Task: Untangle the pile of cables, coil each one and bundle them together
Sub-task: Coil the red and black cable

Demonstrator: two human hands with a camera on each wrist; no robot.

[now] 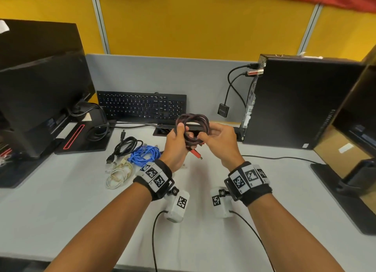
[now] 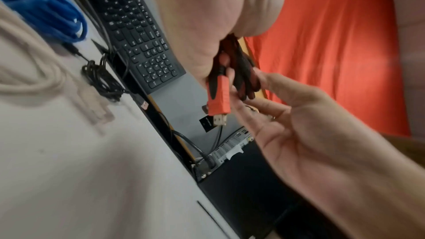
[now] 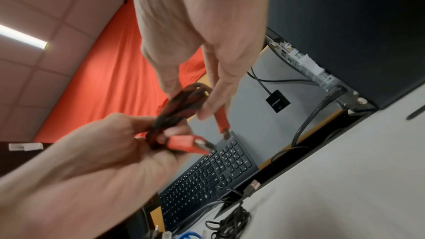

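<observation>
Hands clasp coiled red-black cable.

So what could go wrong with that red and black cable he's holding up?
The red-and-black braided cable is coiled but untied, held only by the left hand and right hand. If either grip slackens, the loops may spring open. Its red plug dangles free and could snag. If dropped, it might land on the blue cable and tangle again.
</observation>
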